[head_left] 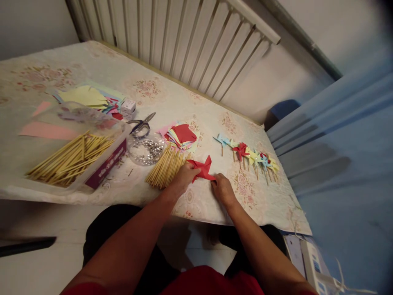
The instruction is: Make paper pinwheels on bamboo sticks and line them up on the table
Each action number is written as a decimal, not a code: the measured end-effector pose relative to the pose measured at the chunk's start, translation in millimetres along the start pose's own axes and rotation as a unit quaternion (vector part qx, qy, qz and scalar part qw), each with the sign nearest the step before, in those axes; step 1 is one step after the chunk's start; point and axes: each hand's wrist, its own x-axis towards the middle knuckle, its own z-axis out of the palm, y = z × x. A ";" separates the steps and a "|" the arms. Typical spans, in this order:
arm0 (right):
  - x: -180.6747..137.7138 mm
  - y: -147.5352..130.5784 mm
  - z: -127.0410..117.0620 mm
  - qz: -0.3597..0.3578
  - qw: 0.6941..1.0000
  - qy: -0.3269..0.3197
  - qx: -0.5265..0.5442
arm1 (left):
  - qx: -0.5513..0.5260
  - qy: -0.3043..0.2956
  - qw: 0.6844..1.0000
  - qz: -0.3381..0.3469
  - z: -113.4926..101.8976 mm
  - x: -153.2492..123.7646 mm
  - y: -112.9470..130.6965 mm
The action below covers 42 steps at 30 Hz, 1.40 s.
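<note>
A red paper pinwheel [203, 167] is held above the table between my two hands, its blades folded and no stick visible on it. My left hand [186, 175] pinches its left side, thumb on top. At its lower right blade, the closed fingers of my right hand [222, 187] grip the tip. Just left of my left hand lies a pile of thin wooden sticks [166, 166]. Behind it is a stack of cut paper squares [183, 137], red on top. Several finished pinwheels [253, 157] in blue, red and yellow lie in a row to the right.
A clear plastic box [123, 141] of wooden sticks stands at left. Near it are a round dish of metal pins [145, 151], scissors [143, 124], a small white box [128, 106] and coloured paper sheets [81, 96]. A blue curtain [331, 135] hangs along the right side.
</note>
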 end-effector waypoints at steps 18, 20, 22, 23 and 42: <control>0.1 0.3 12.6 -0.048 0.997 0.032 -0.055 | -0.058 -0.002 0.998 0.015 -0.5 3.7 -1.5; -0.7 -0.4 11.6 -0.033 0.998 0.035 -0.040 | -0.063 -0.004 0.998 0.013 -0.1 2.4 0.1; -0.3 0.2 9.4 -0.021 0.999 0.038 -0.009 | -0.063 -0.004 0.998 0.010 0.2 1.1 1.4; 0.4 1.2 8.0 -0.016 0.999 0.038 0.015 | -0.062 -0.005 0.998 0.008 0.2 0.6 2.1; 3.1 -0.3 11.2 0.014 0.999 0.044 -0.009 | -0.033 0.012 0.999 0.019 0.2 2.0 3.5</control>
